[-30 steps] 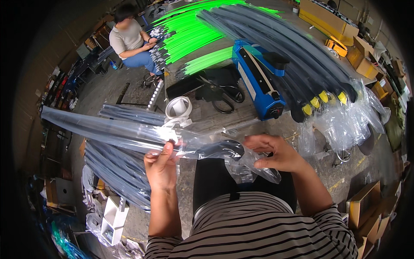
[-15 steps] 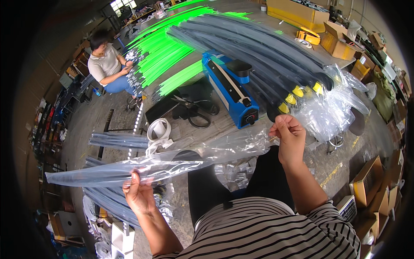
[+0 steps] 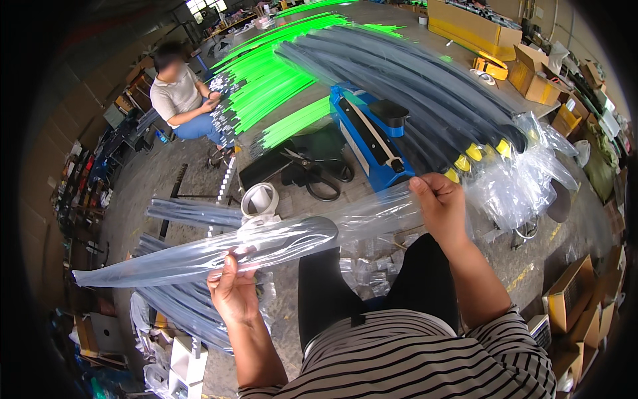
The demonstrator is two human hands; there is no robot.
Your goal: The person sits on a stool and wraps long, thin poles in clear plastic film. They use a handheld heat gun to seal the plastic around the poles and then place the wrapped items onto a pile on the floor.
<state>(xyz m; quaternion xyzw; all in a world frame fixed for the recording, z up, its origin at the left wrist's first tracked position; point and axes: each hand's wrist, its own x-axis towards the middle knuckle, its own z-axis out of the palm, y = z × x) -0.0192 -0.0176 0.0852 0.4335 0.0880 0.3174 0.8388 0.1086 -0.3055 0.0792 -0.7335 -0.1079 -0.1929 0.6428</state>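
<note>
A long clear plastic sleeve is stretched across in front of me, with a greyish long thing inside whose dark rounded end shows near the middle. My left hand holds the sleeve's underside, thumb in front. The fingers of my right hand pinch the sleeve's right end, which lies over the near end of a blue bar heat sealer. Black-handled scissors and a white tape roll lie on the table beyond the sleeve.
Bagged dark lengths with yellow ends and crumpled clear bags lie right of the sealer. Bright green rods are spread beyond. More bagged lengths lie at left. A seated person works far left. Cardboard boxes stand at right.
The view has shifted, moving the scene rightward. My right hand has brought the sleeve's end over the sealer's near end. The dark end inside the sleeve shows farther right.
</note>
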